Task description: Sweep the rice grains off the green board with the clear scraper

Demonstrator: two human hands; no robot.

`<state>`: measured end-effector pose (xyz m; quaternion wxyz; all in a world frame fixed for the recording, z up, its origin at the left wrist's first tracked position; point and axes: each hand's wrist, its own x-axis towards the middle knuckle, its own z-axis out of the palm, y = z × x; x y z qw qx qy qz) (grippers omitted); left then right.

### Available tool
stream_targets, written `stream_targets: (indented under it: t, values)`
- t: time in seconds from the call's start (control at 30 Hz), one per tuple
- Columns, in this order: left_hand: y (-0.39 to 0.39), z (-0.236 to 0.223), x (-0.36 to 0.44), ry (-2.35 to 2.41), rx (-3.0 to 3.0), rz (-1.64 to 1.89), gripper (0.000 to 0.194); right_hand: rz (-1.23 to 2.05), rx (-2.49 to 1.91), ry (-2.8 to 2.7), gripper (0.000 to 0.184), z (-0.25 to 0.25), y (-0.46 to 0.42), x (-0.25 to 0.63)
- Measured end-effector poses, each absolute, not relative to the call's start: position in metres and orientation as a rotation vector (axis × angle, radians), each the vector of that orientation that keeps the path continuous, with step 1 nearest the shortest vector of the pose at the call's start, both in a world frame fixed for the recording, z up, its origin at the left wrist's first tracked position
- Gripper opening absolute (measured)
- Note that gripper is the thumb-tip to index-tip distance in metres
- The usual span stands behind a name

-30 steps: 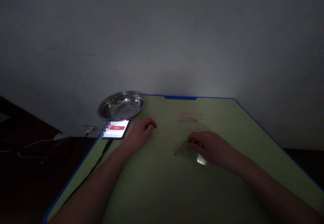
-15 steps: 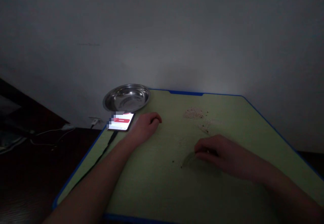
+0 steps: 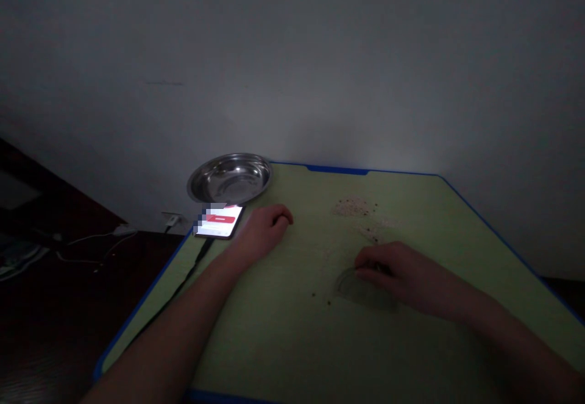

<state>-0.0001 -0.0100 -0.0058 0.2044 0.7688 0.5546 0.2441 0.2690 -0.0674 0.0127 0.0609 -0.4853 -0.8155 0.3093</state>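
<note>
My left hand (image 3: 265,228) rests on the table with its fingers curled in, just right of the lit phone (image 3: 219,221). No object shows in it. Over the nearer right part of the table, my right hand (image 3: 388,270) has thumb and fingers pinched together. At the fingertips a faint curved rim shows, which looks like a clear round container (image 3: 345,285); its exact kind is too dim to tell. Beyond this hand lies a heap of pale grains (image 3: 351,207) mixed with dark bits. A smaller scatter of grains (image 3: 370,232) lies between heap and hand.
A shiny metal bowl (image 3: 231,180) stands at the table's far left corner, behind the phone. Two dark bits (image 3: 328,303) lie left of my right hand. A black cable (image 3: 201,255) runs from the phone along the left side. A wall borders the blue-edged green table (image 3: 274,343).
My right hand has shifted very slightly right, and the clear curved rim at its fingertips shows more plainly. My left hand stays put. The view has tilted a little.
</note>
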Motion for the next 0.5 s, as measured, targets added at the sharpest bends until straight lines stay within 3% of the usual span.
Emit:
stream_targets:
  t: [0.5]
  values:
    - [-0.01, -0.005, 0.001, 1.562, 2.143, 0.686, 0.028, 0.942, -1.357, -2.502, 0.02, 0.011, -0.075, 0.257]
